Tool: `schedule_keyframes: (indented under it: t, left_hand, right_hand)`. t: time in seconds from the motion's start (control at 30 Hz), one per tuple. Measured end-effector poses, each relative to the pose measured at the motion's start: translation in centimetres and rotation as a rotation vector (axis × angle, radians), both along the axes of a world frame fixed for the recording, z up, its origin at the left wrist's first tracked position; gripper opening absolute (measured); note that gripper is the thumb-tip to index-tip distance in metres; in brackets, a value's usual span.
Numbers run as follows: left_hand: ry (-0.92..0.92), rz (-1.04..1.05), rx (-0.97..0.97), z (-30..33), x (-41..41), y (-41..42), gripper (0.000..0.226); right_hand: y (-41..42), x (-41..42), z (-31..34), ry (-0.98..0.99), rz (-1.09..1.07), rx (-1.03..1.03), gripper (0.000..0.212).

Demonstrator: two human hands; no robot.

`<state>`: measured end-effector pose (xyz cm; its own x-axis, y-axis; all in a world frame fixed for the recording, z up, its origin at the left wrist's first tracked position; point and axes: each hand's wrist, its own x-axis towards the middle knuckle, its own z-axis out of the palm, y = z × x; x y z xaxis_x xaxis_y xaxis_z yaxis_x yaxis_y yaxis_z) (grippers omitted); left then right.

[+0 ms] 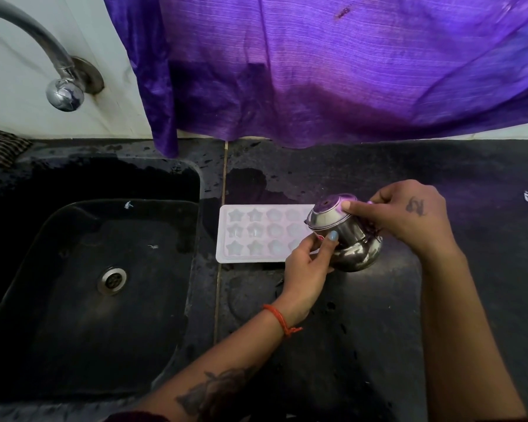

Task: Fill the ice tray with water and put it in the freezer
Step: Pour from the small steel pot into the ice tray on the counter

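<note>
A pale pink ice tray [250, 236] with star and round moulds lies flat on the black counter, just right of the sink. Over its right end a small steel pot [342, 236] is tipped on its side, mouth towards the tray. My right hand [409, 217] grips the pot by its rim and upper side, thumb on the rim. My left hand [308, 269] holds the pot from below, its thumb pressed on the steel wall. The tray's right end is hidden behind the pot and my left hand.
A black sink [98, 300] with a steel drain [112, 281] fills the left. A chrome tap [63, 89] juts from the white wall above it. A purple curtain [333, 71] hangs over the counter's back edge. The counter [470, 239] is wet in patches.
</note>
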<state>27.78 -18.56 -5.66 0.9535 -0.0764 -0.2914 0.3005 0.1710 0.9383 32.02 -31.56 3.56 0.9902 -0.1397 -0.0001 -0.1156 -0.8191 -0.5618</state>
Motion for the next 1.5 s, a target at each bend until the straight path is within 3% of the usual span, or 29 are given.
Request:
schedule_keyframes:
  t: [0.13,0.3,0.5,0.67,0.83,1.0,1.5]
  left_hand:
    - [-0.01,-0.013,0.01,0.3,0.0,0.0,0.033]
    - [-0.087,-0.007,0.077,0.4,0.0,-0.1,0.006]
    - [-0.13,-0.007,0.083,0.4,0.0,-0.6,0.015]
    - [-0.107,-0.039,0.083,0.2,0.1,-1.1,0.034]
    - [-0.039,-0.084,0.05,0.5,0.2,-1.5,0.014]
    - [0.011,-0.107,-0.004,0.8,0.4,-1.6,0.027]
    - [0.067,-0.126,-0.024,0.7,0.5,-1.8,0.033]
  right_hand:
    - [-0.2,-0.2,0.1,0.008,0.004,0.032,0.05]
    - [-0.8,-0.6,-0.3,0.015,-0.023,0.167,0.045]
    - [-1.9,-1.0,-0.8,0.035,-0.068,0.291,0.053]
    - [-2.4,-1.2,-0.7,0.013,-0.098,0.24,0.045]
    - [-2.4,-1.2,-0.1,-0.013,-0.107,0.14,0.042]
    - [-2.4,-0.9,0.1,-0.009,-0.113,0.062,0.047]
    - [-2.3,-0.9,0.3,0.006,-0.1,-0.007,0.047]
